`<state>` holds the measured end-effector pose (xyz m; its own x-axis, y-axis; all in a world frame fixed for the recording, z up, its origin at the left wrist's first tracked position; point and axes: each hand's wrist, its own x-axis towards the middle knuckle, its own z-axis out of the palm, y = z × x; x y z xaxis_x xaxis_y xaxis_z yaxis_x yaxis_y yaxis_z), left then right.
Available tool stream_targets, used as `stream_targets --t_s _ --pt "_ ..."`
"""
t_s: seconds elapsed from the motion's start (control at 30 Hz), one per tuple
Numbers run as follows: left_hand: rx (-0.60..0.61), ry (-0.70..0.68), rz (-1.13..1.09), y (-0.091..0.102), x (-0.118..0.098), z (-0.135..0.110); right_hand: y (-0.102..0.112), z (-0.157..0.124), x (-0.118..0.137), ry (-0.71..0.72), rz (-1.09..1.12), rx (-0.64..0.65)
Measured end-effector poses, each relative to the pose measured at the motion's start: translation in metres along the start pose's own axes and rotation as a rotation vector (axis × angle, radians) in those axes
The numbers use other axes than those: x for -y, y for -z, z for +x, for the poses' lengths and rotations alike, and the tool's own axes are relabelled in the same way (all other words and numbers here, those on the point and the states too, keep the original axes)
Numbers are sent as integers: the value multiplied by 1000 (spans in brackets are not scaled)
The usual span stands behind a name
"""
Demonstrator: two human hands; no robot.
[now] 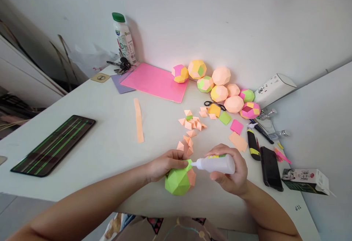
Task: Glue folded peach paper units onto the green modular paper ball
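Observation:
My left hand [167, 163] is closed on a faceted paper ball [177, 182], mostly light green with peach facets on its right side. The thumb and fingers grip its top edge. In my right hand [233, 167] is a white glue bottle [218, 164], lying sideways with its narrow nozzle pointing left. The nozzle tip meets a green facet at the top of the ball, close to my left fingertips. Just beyond my left hand lie small folded peach paper pieces [189, 140], several of them in a loose trail leading away.
Finished paper balls [233, 104] cluster by the wall. Scissors [216, 104], paper squares [236, 126] and a pink sheet [156, 81] lie in front. Right are a box cutter [253, 145], a black phone [271, 167] and a carton [305, 180]; left, a tablet-like screen [53, 145] and a bottle [125, 39].

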<state>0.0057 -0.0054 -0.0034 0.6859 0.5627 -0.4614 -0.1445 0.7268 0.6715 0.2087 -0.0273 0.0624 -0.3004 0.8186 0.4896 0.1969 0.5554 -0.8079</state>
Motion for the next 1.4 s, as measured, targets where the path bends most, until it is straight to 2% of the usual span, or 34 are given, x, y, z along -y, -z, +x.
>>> stream_targets --t_s 0.2,0.53,1.4 --pt "25 -12 -9 0 2 0 0 0 -1 -46 -41 -1" --pt "0 5 9 -2 -1 -1 1 -2 -1 -86 -77 -9" --pt "-1 10 13 -2 -1 -2 7 -2 2 -80 -44 -42"
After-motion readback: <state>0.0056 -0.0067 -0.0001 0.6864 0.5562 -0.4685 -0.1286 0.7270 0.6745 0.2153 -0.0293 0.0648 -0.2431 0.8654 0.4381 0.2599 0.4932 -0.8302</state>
